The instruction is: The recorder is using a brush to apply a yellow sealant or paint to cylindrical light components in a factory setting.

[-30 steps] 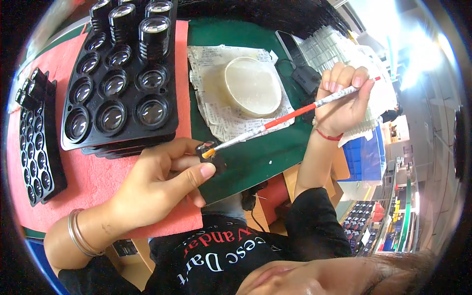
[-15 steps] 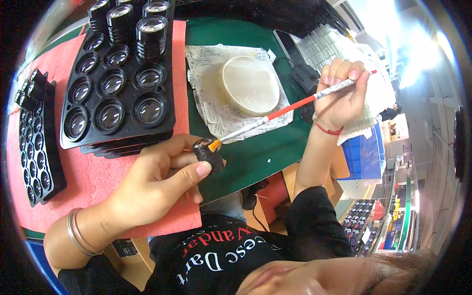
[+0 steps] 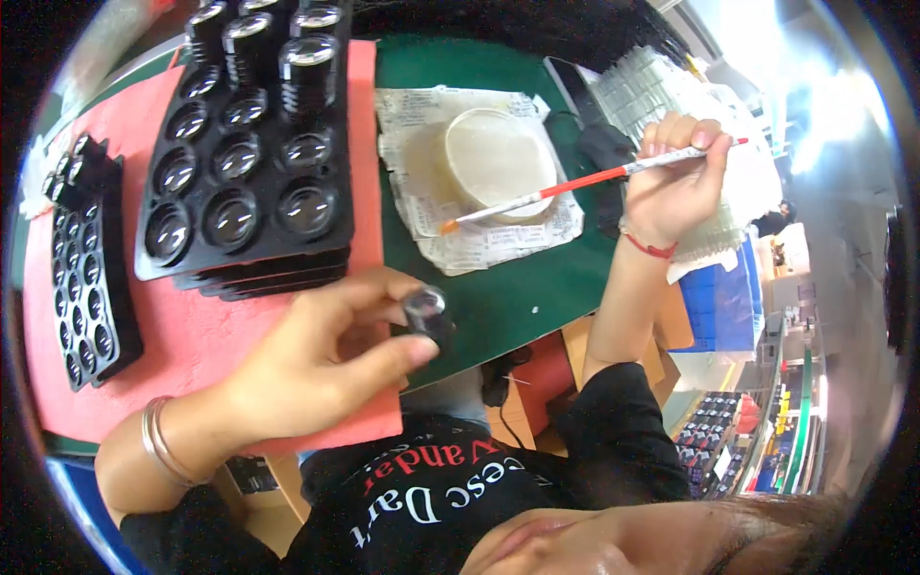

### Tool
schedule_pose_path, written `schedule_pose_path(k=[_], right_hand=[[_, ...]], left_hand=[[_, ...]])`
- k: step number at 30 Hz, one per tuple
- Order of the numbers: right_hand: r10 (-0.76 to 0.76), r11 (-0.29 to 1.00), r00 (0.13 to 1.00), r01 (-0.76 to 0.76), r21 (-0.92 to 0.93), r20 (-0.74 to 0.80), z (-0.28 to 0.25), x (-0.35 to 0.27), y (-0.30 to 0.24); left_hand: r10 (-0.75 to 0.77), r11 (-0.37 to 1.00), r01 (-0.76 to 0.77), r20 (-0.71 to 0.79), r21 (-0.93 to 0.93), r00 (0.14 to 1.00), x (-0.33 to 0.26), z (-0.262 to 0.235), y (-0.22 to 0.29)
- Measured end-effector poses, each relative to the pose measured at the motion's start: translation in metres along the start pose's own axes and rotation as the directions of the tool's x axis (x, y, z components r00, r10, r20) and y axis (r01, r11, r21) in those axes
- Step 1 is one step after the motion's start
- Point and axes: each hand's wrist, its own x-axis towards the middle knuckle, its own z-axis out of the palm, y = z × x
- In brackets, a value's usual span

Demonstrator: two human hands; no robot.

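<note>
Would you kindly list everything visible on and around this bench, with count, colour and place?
small lens part: one, black with a glassy face, between the left fingers, over the mat's edge
brush: one, red and white handle, orange tip over the dish
round dish: one, pale cream, on the printed paper
printed paper: one sheet, white, on the green table
large trays: a stack, black, round wells with lenses, on the red mat
small tray: one, black, many small wells, mat's left side
red mat: one, covering the table's left part
green table: one
left hand: pinching the lens part
right hand: gripping the brush
</note>
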Motion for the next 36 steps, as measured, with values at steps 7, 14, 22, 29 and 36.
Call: schedule_pose_path(k=[7,14,22,29,36], right_hand=[[0.001,1.0,0.998,-0.003,-0.031,-0.067,0.0,0.001,-0.002],[0.058,0.998,0.994,-0.059,-0.013,-0.093,0.005,-0.003,0.002],[-0.044,0.994,0.984,0.025,-0.108,-0.173,-0.003,-0.005,0.005],[-0.055,0.979,0.962,-0.002,-0.206,-0.267,0.006,-0.005,0.011],[-0.023,0.999,0.952,0.033,0.027,-0.306,-0.032,-0.003,0.009]], left_hand=[[-0.022,0.496,-0.398,0.47,0.772,0.882,-0.035,-0.02,0.067],[0.197,0.51,-0.141,0.044,0.849,0.979,-0.108,-0.093,0.105],[0.433,0.681,0.411,-0.786,0.605,0.44,-0.155,-0.238,0.085],[0.488,0.499,0.419,-0.645,0.759,0.588,-0.147,-0.241,0.066],[0.52,0.289,0.529,-0.595,0.798,0.613,-0.14,-0.244,0.066]])
